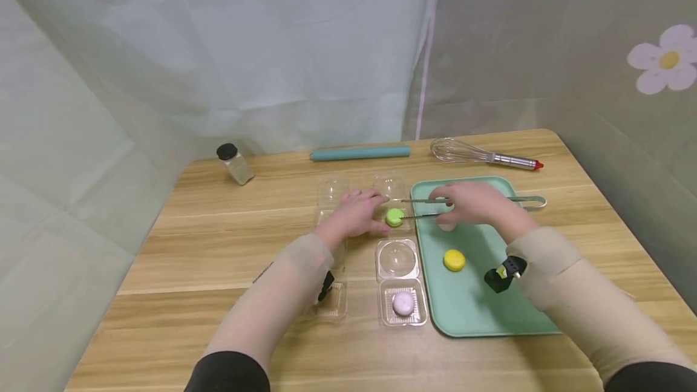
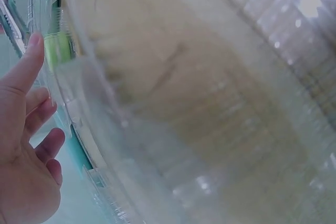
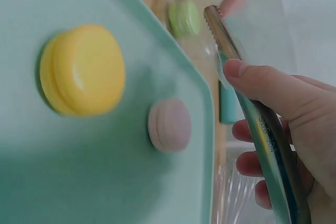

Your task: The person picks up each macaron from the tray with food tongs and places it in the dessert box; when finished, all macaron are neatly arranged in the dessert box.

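My right hand [image 1: 471,203] grips metal tongs [image 1: 525,199] above the tray's far side. The tong arms stand apart; in the head view one tip reaches the edge of a green macaron [image 1: 394,217]. That macaron sits in a clear plastic box [image 1: 389,187] with its lid up. My left hand [image 1: 356,213] is beside this box, fingers extended toward it; whether they touch it I cannot tell. On the tray lie a yellow macaron [image 3: 86,71] and a pale pink macaron [image 3: 170,125], the latter partly hidden by my right hand in the head view.
A mint tray [image 1: 468,313] fills the table's right side. A lilac macaron [image 1: 403,303] sits in a nearer open box [image 1: 397,259]. More clear boxes [image 1: 334,301] stand under my left arm. Behind are a shaker jar [image 1: 236,165], a teal roll [image 1: 359,153] and a whisk [image 1: 484,155].
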